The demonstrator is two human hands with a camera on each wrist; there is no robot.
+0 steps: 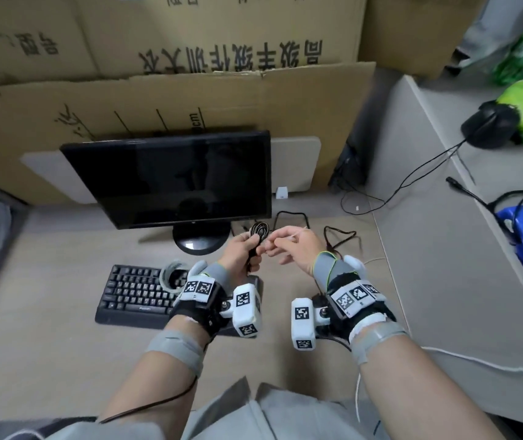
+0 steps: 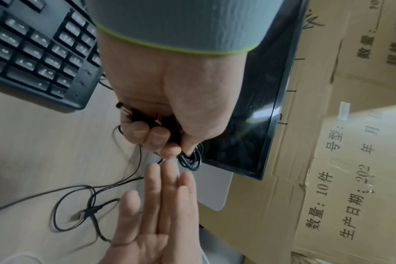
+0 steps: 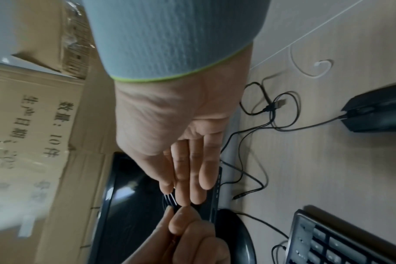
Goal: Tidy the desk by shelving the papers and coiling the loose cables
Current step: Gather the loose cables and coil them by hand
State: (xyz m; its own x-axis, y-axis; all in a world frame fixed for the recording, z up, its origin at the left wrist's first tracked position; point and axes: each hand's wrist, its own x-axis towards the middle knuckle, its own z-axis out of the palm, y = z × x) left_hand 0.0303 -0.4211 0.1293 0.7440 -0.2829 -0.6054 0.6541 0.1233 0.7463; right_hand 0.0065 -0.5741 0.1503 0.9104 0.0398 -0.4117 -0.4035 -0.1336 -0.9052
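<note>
My left hand [image 1: 249, 249] grips a small coil of thin black cable [image 1: 258, 231] in front of the monitor's stand. In the left wrist view its curled fingers [image 2: 156, 137] close round the coil [image 2: 192, 160], and a barrel plug [image 2: 124, 109] sticks out of the fist. My right hand [image 1: 273, 247] meets it from the right, its straight fingers [image 3: 188, 178] touching the left hand's fingertips at the coil [image 3: 170, 198]. A loose black cable [image 1: 339, 236] with a USB plug [image 2: 79, 216] lies tangled on the desk to the right.
A black monitor [image 1: 171, 179] stands behind the hands and a black keyboard [image 1: 133, 293] lies in front, with a coiled white cable [image 1: 171, 274] on it. A black mouse [image 3: 378, 110] and a thin white cable [image 3: 305, 71] lie at the right. Cardboard boxes [image 1: 190, 90] line the back.
</note>
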